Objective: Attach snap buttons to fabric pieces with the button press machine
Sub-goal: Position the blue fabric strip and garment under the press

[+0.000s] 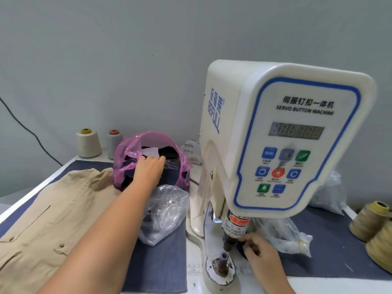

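— What lies left of the button machine?
— A beige garment, then the left hand in the pink bag, fingers curled on dark fabric pieces.
— And the right hand?
— Under the machine's head, pinching a dark piece.

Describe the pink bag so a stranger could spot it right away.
Start at the big cream button press machine; the pink bag sits to its left, at the table's back, where the left hand reaches into it. Unlike the clear bag in front of it, it is pink and holds dark fabric.
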Available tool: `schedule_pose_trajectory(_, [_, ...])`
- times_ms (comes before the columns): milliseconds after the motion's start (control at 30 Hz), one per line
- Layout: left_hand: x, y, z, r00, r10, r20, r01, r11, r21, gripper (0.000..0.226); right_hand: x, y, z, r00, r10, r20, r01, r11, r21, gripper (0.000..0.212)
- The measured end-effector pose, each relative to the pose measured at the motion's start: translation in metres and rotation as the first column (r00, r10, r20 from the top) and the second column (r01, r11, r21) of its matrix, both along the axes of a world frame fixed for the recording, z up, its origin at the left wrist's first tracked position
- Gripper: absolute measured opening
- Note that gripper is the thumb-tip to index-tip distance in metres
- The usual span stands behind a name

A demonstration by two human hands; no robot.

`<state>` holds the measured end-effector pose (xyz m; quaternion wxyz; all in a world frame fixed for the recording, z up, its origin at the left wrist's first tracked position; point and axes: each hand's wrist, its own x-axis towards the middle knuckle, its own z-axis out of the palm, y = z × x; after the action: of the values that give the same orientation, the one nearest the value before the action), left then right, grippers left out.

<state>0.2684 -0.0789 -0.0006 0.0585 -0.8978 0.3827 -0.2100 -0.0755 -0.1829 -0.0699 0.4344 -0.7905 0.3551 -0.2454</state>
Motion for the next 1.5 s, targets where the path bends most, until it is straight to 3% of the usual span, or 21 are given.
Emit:
schedule_pose_trajectory(167, [0.001,0.019,0.02,0.991,-0.095,-0.089,0.078,0.981,-0.18,0.026,-0.001,0.001,-0.001,0.999,-0.018,0.032,0.019,0.999,-0.034,0.041])
schedule_pose_trajectory(267, [-0.014,0.042,0.049,0.932,-0.241,-0.27,0.09,0.877,-0.471,0.021,-0.003,0.004,0.003,1.0,0.007,0.03,-0.006,0.998,-0.056,0.041])
schedule_pose_trajectory(367, [-0.041,0.072,0.081,0.762,-0.471,-0.445,0.02,0.704,-0.71,0.005,-0.009,0.015,0.017,0.997,0.01,0.071,-0.004,0.996,-0.093,0.04])
schedule_pose_trajectory(433, [-0.066,0.096,0.096,0.554,-0.635,-0.538,-0.079,0.604,-0.793,0.009,-0.02,0.033,0.029,0.98,0.0,0.198,0.046,0.973,-0.227,0.04])
schedule_pose_trajectory(467, [-0.08,0.107,0.1,0.477,-0.675,-0.563,-0.118,0.585,-0.802,0.011,-0.026,0.049,0.034,0.968,0.059,0.246,0.025,0.946,-0.325,0.039])
schedule_pose_trajectory(533, [-0.108,0.125,0.098,0.436,-0.673,-0.597,-0.139,0.606,-0.784,0.014,-0.034,0.088,0.041,0.931,0.233,0.282,-0.076,0.877,-0.475,0.035])
schedule_pose_trajectory(600, [-0.139,0.138,0.085,0.458,-0.652,-0.605,-0.12,0.629,-0.768,0.015,-0.029,0.135,0.054,0.894,0.362,0.264,-0.272,0.907,-0.322,0.026])
schedule_pose_trajectory(667, [-0.17,0.146,0.068,0.467,-0.63,-0.621,-0.051,0.682,-0.73,0.014,-0.01,0.167,0.074,0.862,0.442,0.247,-0.476,0.874,0.099,0.032])
schedule_pose_trajectory(733, [-0.197,0.155,0.05,0.472,-0.597,-0.648,0.056,0.755,-0.654,0.01,0.013,0.177,0.085,0.863,0.356,0.359,-0.504,0.673,0.542,0.036])
schedule_pose_trajectory(800, [-0.213,0.166,0.041,0.51,-0.586,-0.63,0.118,0.773,-0.624,0.009,0.032,0.176,0.09,0.878,0.123,0.462,-0.468,0.42,0.778,0.037])
schedule_pose_trajectory(833, [-0.218,0.171,0.04,0.515,-0.59,-0.622,0.128,0.77,-0.625,0.01,0.037,0.176,0.089,0.882,-0.006,0.472,-0.441,0.343,0.829,0.038])
schedule_pose_trajectory(967, [-0.221,0.183,0.039,0.446,-0.555,-0.702,0.174,0.823,-0.541,0.009,0.037,0.174,0.079,0.848,-0.155,0.507,-0.435,0.344,0.832,0.023])
schedule_pose_trajectory(1067, [-0.213,0.183,0.037,0.156,-0.594,-0.789,-0.036,0.795,-0.606,0.011,0.033,0.169,0.076,0.828,-0.215,0.518,-0.454,0.285,0.844,0.022])
schedule_pose_trajectory(1100, [-0.203,0.179,0.034,0.136,-0.596,-0.791,-0.114,0.784,-0.61,0.019,0.031,0.167,0.078,0.824,-0.214,0.525,-0.457,0.299,0.838,0.019])
schedule_pose_trajectory(1133, [-0.189,0.173,0.028,0.248,-0.569,-0.784,-0.156,0.775,-0.612,0.023,0.029,0.164,0.078,0.82,-0.206,0.534,-0.46,0.319,0.829,0.016])
schedule_pose_trajectory(1200, [-0.155,0.159,0.013,0.561,-0.393,-0.728,-0.233,0.769,-0.595,0.025,0.024,0.16,0.078,0.816,-0.178,0.55,-0.474,0.339,0.812,0.013])
schedule_pose_trajectory(1233, [-0.14,0.153,0.009,0.655,-0.286,-0.699,-0.28,0.768,-0.576,0.032,0.021,0.159,0.078,0.82,-0.157,0.551,-0.476,0.347,0.808,0.013])
schedule_pose_trajectory(1333, [-0.11,0.138,-0.004,0.727,-0.115,-0.676,-0.34,0.795,-0.501,0.053,0.015,0.155,0.076,0.842,-0.078,0.533,-0.467,0.387,0.795,0.021])
schedule_pose_trajectory(1433, [-0.098,0.133,-0.014,0.743,-0.063,-0.666,-0.286,0.87,-0.402,0.027,0.01,0.15,0.076,0.866,0.016,0.499,-0.452,0.453,0.769,0.01])
schedule_pose_trajectory(1500, [-0.091,0.135,-0.013,0.779,-0.049,-0.625,-0.292,0.853,-0.432,0.029,0.008,0.145,0.074,0.866,0.057,0.497,-0.459,0.483,0.746,0.018])
